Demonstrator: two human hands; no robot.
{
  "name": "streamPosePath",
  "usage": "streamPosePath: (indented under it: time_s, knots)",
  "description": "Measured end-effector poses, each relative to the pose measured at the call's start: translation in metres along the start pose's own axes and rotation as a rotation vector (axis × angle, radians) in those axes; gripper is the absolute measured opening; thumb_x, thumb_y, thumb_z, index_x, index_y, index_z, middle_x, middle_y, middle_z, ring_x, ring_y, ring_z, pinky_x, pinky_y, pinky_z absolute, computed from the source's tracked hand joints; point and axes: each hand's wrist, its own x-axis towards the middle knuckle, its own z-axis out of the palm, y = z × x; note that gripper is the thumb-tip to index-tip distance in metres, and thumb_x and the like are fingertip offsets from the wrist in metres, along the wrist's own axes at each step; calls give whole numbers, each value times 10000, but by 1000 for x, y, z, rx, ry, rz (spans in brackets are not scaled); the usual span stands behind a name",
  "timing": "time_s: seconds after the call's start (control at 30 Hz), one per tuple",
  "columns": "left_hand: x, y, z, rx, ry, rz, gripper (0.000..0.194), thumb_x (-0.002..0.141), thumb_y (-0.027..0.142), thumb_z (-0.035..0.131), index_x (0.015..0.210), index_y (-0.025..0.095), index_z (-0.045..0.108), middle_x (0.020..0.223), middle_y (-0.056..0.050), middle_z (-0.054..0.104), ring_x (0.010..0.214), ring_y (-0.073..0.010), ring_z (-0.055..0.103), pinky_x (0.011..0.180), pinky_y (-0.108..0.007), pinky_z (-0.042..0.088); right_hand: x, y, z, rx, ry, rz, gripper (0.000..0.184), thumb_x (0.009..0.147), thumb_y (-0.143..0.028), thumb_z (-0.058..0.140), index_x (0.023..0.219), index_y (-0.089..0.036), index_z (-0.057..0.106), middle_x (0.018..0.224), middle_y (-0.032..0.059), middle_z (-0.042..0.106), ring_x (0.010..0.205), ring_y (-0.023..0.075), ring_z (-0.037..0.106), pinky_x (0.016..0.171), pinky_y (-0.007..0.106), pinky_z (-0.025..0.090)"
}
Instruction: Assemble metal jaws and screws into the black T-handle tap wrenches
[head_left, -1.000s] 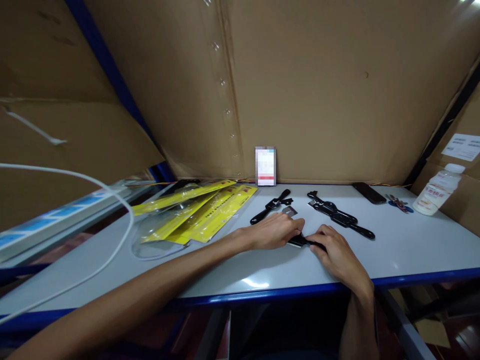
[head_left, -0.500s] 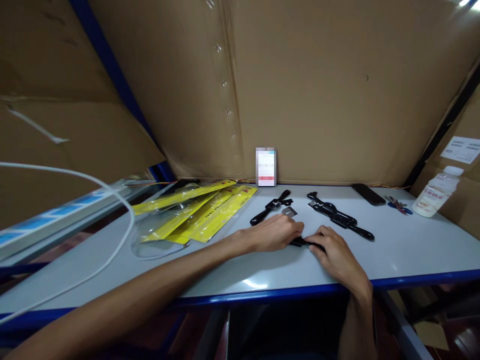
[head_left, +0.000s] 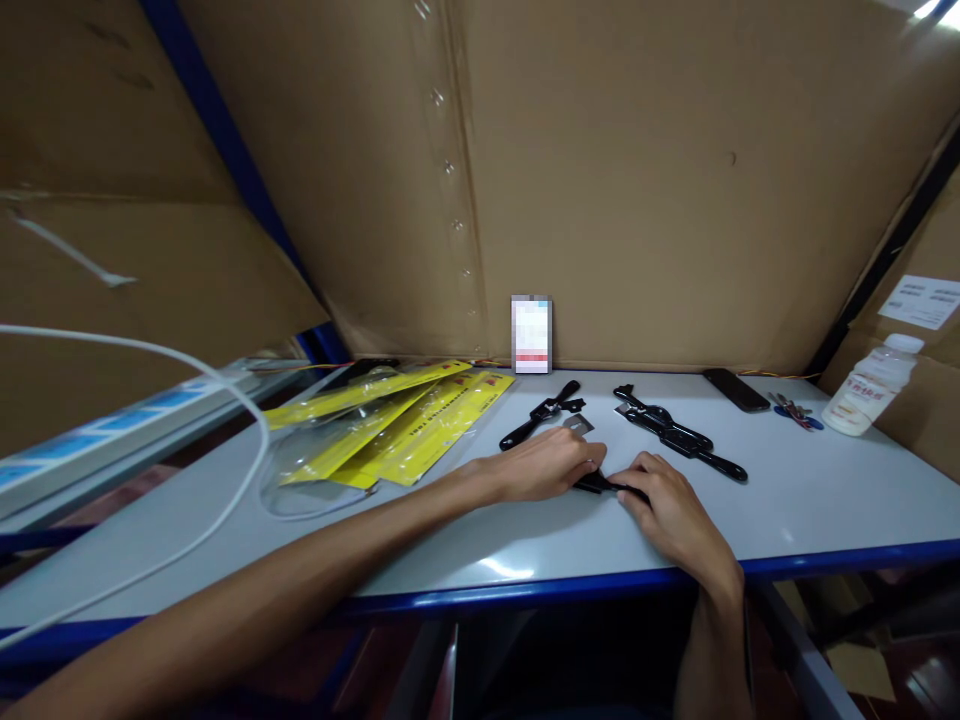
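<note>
A black spokeshave (head_left: 591, 483) lies low over the near middle of the table, partly covered by my hands. My right hand (head_left: 666, 502) is closed around its right handle. My left hand (head_left: 550, 464) has its fingers curled in against the tool's middle; what exactly the fingertips pinch is hidden. Just beyond my left hand rests a flat grey blade (head_left: 578, 425) with a slot. Behind it another spokeshave (head_left: 536, 415) lies at a slant, with a small dark notched part (head_left: 573, 405) beside it. More black spokeshave pieces (head_left: 664, 428) lie to the right.
Yellow blister packages (head_left: 420, 430) are piled at the left, near a white cable (head_left: 259, 470) and a power strip (head_left: 112, 430). A lit phone (head_left: 532, 335) leans against the cardboard wall. At the right are a dark phone (head_left: 736, 389), keys (head_left: 796, 411) and a bottle (head_left: 870, 390).
My left hand has shifted very slightly left on the spokeshave, and a bit more of the grey blade shows. My right hand stays in place.
</note>
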Motion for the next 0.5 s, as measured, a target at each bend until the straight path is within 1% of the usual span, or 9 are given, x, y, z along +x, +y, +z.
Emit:
streamPosePath:
  time_s: [0.13,0.23,0.4,0.5]
  knots:
    - [-2,-1,0,12,25,34,260,1033,173,425,825,180,581,771,-38,610,709,-174,556,648,-293,363,0,1,0,-4,8,-7,270,965,-137,562,1097,-248,770,1014,64,646,1004,218,602,930,356,475]
    - [-3,1,0,36,26,38,216,1018,158,445,868,172,599,827,-53,629,739,-177,571,663,-293,385,0,1,1,5,11,-5,275,959,-132,567,1109,-245,767,1013,63,644,1008,221,600,932,358,474]
    - [-4,5,2,87,23,30,153,1013,213,506,905,167,604,875,-67,639,813,-192,599,726,-296,436,0,1,0,23,0,2,285,955,-131,582,1146,-239,764,1014,65,640,1012,227,599,944,367,467]
    - [-4,6,4,102,32,46,145,1004,153,468,969,163,609,908,-79,651,862,-203,607,768,-309,460,0,0,0,28,-7,11,303,956,-121,576,1162,-243,762,1020,64,640,1019,227,598,958,371,459]
